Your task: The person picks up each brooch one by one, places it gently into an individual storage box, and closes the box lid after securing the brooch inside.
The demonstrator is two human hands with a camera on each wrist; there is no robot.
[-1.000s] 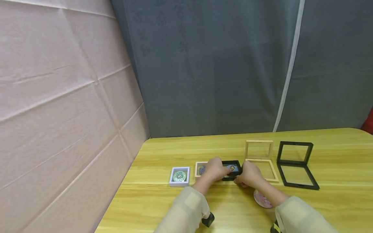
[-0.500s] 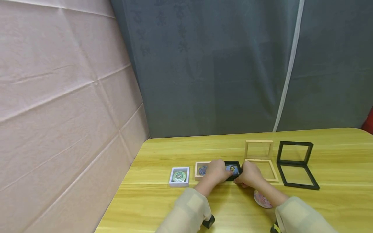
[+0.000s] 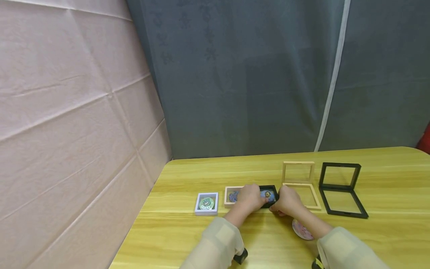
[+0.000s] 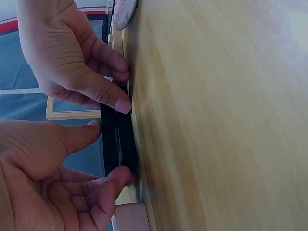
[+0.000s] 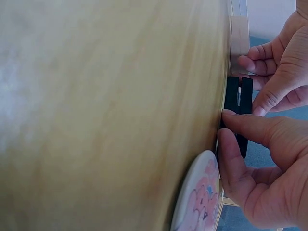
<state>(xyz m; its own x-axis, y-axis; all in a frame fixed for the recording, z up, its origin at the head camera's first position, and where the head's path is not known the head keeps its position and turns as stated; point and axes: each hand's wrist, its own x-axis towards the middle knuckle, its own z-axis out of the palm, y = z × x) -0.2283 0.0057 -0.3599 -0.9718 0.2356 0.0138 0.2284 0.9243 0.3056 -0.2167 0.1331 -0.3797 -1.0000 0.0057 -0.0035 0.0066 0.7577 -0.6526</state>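
Observation:
A black display frame (image 3: 272, 189) lies flat on the table with a round blue badge (image 3: 267, 195), printed with a small figure, showing inside. My left hand (image 3: 248, 198) holds its left side; in the left wrist view the thumb lies on the upper face and the fingertips are at the side. At the right front corner, my right hand (image 3: 287, 201) pinches the frame between thumb and fingers. The two halves of the frame (image 5: 233, 94) meet along a narrow slot in the right wrist view. Part of the badge is hidden behind my left thumb.
Left of the hands are a white frame (image 3: 206, 212) with a green badge and a light wooden frame (image 3: 229, 206) with a blue badge. On the right stand an open wooden frame (image 3: 317, 201) and an open black frame (image 3: 361, 207). A pink badge (image 3: 302, 230) lies below my right wrist.
The black frame's upper half has come down onto its lower half, so the gap at the front is gone. My left hand has shifted slightly right and down; the right hand stays put.

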